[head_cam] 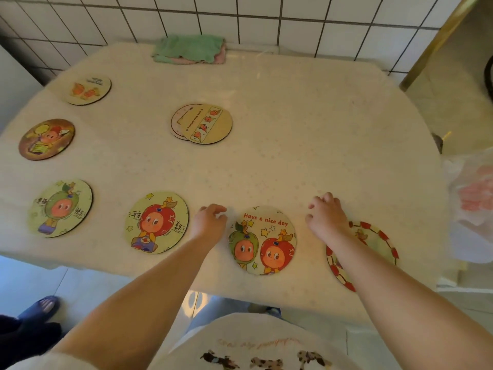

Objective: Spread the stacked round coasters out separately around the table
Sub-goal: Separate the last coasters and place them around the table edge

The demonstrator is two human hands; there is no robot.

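Note:
Several round cartoon coasters lie flat on the pale table (306, 134). A small stack of two or three coasters (202, 123) sits mid-table, its top one shifted right. Single coasters lie at the far left (88, 89), left (47, 139), near left (60, 208) and near centre-left (156, 222). A "Have a nice day" coaster (262, 240) lies between my hands. My left hand (209, 222) hovers just left of it, fingers curled, holding nothing. My right hand (326, 216) hovers to its right, empty, my forearm covering part of a red-rimmed coaster (378, 241).
A folded green and pink cloth (190, 49) lies at the table's far edge against the tiled wall. A plastic bag (472, 206) hangs off the right side. A foot in a blue slipper (44, 307) stands on the floor at the lower left.

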